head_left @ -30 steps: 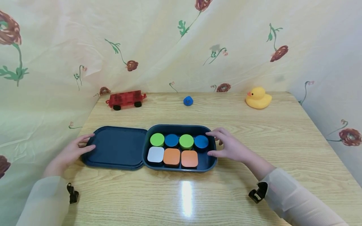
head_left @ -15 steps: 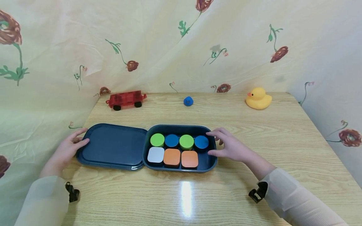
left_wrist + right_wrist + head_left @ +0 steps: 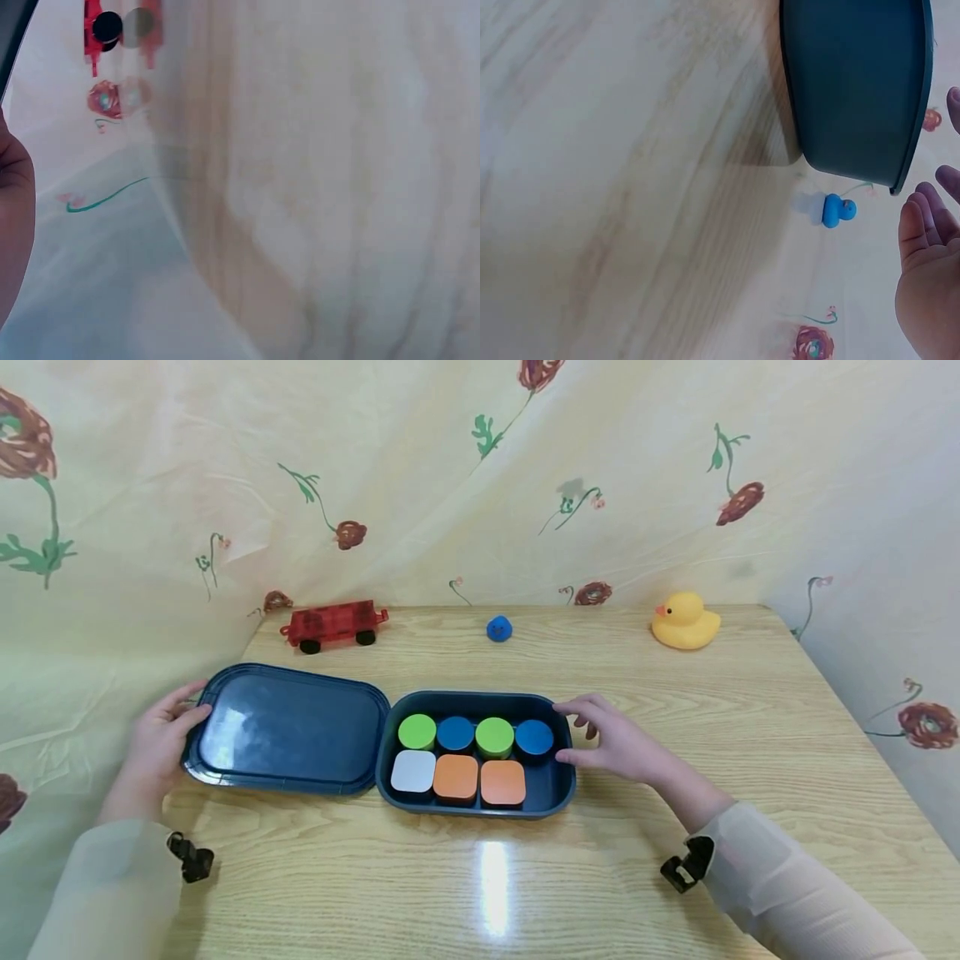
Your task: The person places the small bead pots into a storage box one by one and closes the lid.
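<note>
My left hand (image 3: pixel 163 739) grips the left end of a dark blue lid (image 3: pixel 292 731) in the head view, thumb over its edge. The lid is tilted, its left side raised, and its right end meets an open dark blue box (image 3: pixel 551 789). Inside the box sit a back row of round green pieces (image 3: pixel 495 737) and round blue pieces (image 3: pixel 455 733), and a front row with a square white piece (image 3: pixel 413 771) and two square orange pieces (image 3: pixel 456 777). My right hand (image 3: pixel 611 739) is at the box's right end, fingers spread, fingertips right by the rim.
Along the back of the wooden table (image 3: pixel 360 877) stand a red toy wagon (image 3: pixel 333 622), a small blue toy figure (image 3: pixel 498 628) and a yellow rubber duck (image 3: pixel 686 621). A flowered cloth (image 3: pixel 420 468) hangs behind and at both sides.
My left hand has moved left and away from me with the lid, which has shifted the same way and tilted up. The right hand has eased slightly off the box's rim.
</note>
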